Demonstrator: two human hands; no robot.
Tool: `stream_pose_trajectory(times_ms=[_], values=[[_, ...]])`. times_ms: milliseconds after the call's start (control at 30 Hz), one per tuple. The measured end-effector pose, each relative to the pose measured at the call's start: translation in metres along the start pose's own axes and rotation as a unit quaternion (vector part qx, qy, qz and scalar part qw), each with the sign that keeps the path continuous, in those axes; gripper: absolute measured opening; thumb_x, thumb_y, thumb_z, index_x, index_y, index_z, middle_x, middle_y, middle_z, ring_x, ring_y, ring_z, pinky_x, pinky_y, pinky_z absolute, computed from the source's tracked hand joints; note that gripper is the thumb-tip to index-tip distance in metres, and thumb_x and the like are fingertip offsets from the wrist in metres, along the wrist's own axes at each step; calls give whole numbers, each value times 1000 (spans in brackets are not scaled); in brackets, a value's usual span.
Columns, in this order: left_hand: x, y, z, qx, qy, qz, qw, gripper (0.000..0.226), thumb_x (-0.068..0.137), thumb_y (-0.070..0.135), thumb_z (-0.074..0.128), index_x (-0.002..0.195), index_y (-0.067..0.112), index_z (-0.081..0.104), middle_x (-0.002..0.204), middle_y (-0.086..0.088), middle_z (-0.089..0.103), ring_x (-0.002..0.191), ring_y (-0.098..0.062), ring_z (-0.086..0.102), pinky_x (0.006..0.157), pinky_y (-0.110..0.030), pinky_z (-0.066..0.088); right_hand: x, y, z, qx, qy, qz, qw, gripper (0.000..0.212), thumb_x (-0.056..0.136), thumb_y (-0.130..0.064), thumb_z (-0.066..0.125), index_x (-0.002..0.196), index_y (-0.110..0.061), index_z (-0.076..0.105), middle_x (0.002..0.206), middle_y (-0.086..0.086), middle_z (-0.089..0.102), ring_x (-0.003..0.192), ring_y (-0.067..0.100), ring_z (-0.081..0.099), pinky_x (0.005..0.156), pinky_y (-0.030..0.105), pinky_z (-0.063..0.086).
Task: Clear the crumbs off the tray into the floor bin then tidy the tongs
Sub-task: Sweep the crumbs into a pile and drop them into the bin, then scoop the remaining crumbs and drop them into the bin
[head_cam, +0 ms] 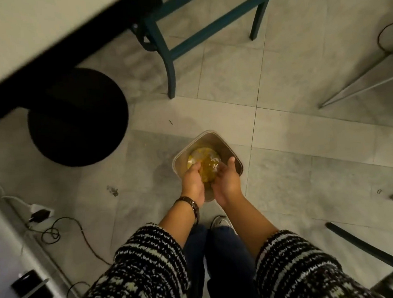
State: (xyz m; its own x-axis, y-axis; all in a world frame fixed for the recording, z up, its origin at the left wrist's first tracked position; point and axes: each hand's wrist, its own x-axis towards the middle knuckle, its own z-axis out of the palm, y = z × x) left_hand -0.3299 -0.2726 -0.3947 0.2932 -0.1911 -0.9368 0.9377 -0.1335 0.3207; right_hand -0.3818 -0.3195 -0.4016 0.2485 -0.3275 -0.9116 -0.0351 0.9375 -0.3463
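The floor bin (234, 156) is a small beige container with rounded corners, standing on the tiles straight below me. Yellowish waste (203, 158) lies inside it. Both my hands hang over its near edge. My left hand (193, 184), with a wristwatch, has its fingers curled inward; blur hides whether anything is in it. My right hand (227, 184) is flat, fingers apart, palm facing the left hand, holding nothing. The two hands almost touch. No tray or tongs are in view.
A white table (32, 39) with a round black base (77, 117) is at the upper left. A teal chair (168, 55) stands beyond the bin. Metal legs (358, 79) are at the right, cables and a power strip (41, 215) at the left. My shoe (220, 221) is just behind the bin.
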Motion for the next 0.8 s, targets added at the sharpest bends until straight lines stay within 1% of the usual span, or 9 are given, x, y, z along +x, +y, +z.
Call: stream_pose_trajectory(times_ms=[100, 167, 233, 300, 367, 433, 600, 700, 800], values=[[-65, 23, 6, -36, 2, 7, 999, 24, 97, 15, 39, 96, 8, 62, 88, -3, 63, 79, -15, 57, 58, -19, 51, -71, -16, 13, -13, 2, -10, 1000, 59, 100, -44, 26, 138, -2, 39, 140, 12, 47, 132, 24, 42, 102, 33, 34], [-117, 40, 10, -63, -14, 18, 998, 30, 98, 14, 37, 116, 3, 57, 102, -2, 60, 80, -15, 56, 67, -21, 48, -122, -30, 20, -17, 4, -25, 1000, 57, 100, -44, 27, 135, -3, 43, 141, 13, 46, 134, 25, 40, 99, 32, 35], [-166, 55, 12, -77, -19, 23, 997, 38, 100, 15, 32, 133, 0, 44, 126, -9, 53, 93, -18, 57, 81, -23, 45, -171, -43, 23, -22, -2, -30, 999, 54, 100, -42, 27, 131, -2, 47, 136, 14, 49, 132, 26, 42, 93, 30, 37], [-215, 69, 14, -76, -41, 32, 996, 41, 100, 15, 29, 138, 1, 37, 147, -12, 37, 123, -22, 48, 101, -30, 37, -218, -59, 26, -26, -26, -45, 998, 56, 100, -42, 26, 134, -1, 44, 140, 15, 47, 132, 26, 42, 94, 31, 36], [-263, 81, 15, -66, -82, 57, 993, 42, 99, 16, 30, 138, 2, 37, 149, -12, 36, 137, -23, 34, 111, -33, 26, -266, -79, 32, -41, -72, -62, 995, 54, 100, -40, 27, 136, -2, 42, 142, 16, 45, 132, 27, 42, 100, 33, 36], [-312, 93, 12, -45, -126, 89, 987, 41, 99, 19, 31, 136, 5, 41, 145, -11, 41, 136, -23, 36, 113, -34, 26, -312, -99, 39, -81, -129, -91, 984, 47, 100, -35, 32, 132, -4, 47, 137, 16, 50, 127, 27, 48, 107, 36, 36], [-414, 119, -9, 54, -169, 228, 957, 40, 100, 23, 28, 135, 10, 44, 137, -5, 50, 127, -16, 45, 108, -30, 31, -406, -131, 59, -221, -241, -210, 922, 30, 101, -25, 33, 108, -15, 60, 115, 10, 66, 112, 22, 61, 100, 34, 44], [-455, 138, -30, 62, -150, 314, 935, 38, 100, 22, 31, 133, 11, 46, 129, -2, 55, 126, -15, 48, 111, -29, 28, -441, -138, 75, -270, -285, -253, 884, 30, 101, -28, 31, 110, -21, 60, 118, 5, 66, 112, 16, 60, 101, 31, 42], [-478, 153, -55, 30, -119, 359, 925, 37, 97, 20, 36, 130, 11, 51, 129, -4, 57, 121, -14, 53, 112, -31, 29, -460, -133, 100, -320, -311, -301, 843, 30, 100, -30, 32, 115, -24, 58, 118, -1, 66, 112, 12, 60, 100, 27, 42]])
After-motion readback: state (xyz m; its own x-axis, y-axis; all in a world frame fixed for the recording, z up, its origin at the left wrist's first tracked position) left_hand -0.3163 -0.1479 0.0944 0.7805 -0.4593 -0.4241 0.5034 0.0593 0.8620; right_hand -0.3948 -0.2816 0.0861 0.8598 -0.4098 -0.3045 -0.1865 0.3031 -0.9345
